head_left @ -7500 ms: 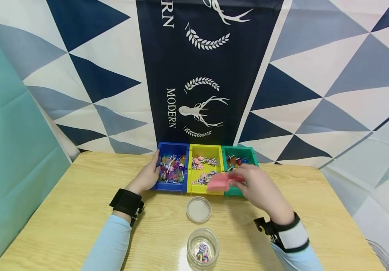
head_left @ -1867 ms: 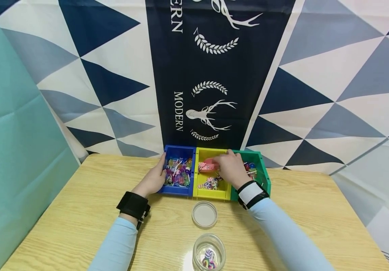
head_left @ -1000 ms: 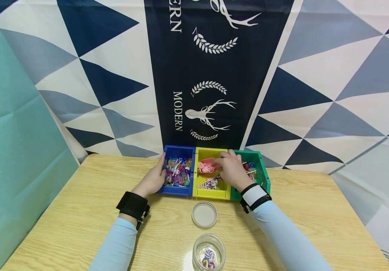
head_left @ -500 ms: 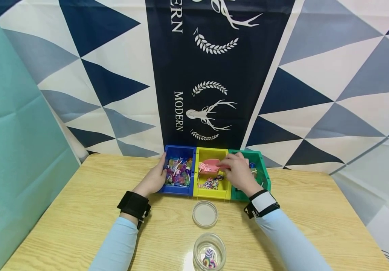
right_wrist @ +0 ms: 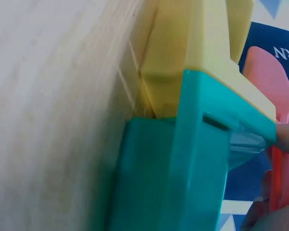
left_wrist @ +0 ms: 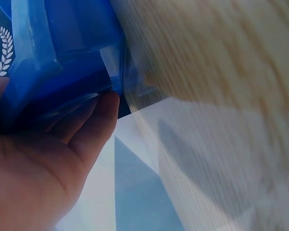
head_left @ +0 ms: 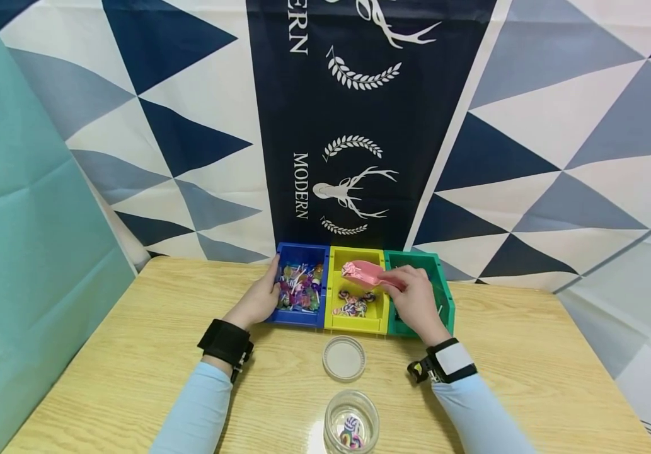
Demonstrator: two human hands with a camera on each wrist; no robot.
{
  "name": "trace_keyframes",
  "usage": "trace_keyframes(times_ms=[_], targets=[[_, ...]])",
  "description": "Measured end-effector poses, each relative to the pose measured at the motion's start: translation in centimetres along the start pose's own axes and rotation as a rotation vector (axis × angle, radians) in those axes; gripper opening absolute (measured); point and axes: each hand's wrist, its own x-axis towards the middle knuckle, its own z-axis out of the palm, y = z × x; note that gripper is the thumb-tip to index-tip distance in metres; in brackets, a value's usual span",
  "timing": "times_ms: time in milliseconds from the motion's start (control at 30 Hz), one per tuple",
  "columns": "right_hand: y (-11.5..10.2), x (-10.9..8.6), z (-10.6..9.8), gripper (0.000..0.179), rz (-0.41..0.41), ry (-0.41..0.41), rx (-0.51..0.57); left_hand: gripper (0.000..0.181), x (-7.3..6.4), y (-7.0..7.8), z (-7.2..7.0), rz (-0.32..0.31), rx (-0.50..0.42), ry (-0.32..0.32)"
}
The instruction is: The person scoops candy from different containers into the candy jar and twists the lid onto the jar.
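Note:
My right hand (head_left: 416,299) pinches the handle of a pink scoop (head_left: 363,273), held over the yellow bin (head_left: 359,324). Pink-and-white swirl candies (head_left: 350,270) lie in the scoop. Below it, more striped swirl lollipops (head_left: 353,306) rest in the yellow bin. At the far left of the row, my left hand (head_left: 255,301) grips the side wall of the blue bin (head_left: 297,318); the left wrist view shows its fingers (left_wrist: 103,113) against the bin's outside. In the right wrist view the scoop (right_wrist: 267,77) rises beyond the green bin (right_wrist: 197,173).
Wrapped lollipops (head_left: 300,290) fill the blue bin. The green bin (head_left: 441,277) is partly behind my right hand. On the wooden table (head_left: 132,359) stand a round lid (head_left: 344,358) and, nearer, a glass jar (head_left: 331,416) with several swirl candies (head_left: 351,432). A patterned curtain hangs behind.
The scoop was over the green bin's edge, then dipped into the yellow bin's back; now it is lifted, carrying pink candies, and the back is bare of them. My left hand stays on the blue bin.

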Motion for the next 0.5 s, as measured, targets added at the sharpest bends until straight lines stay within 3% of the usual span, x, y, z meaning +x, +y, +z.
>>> trace_keyframes(times_ms=[167, 500], targets=[[0.2, -1.2, -0.4, 0.018, 0.043, 0.032, 0.086, 0.064, 0.2, -0.1, 0.2, 0.003, 0.003, -0.003], [0.5, -2.7, -2.2, 0.018, 0.018, 0.038, 0.205, 0.064, 0.2, -0.2, 0.1, -0.01, -0.008, 0.003]])
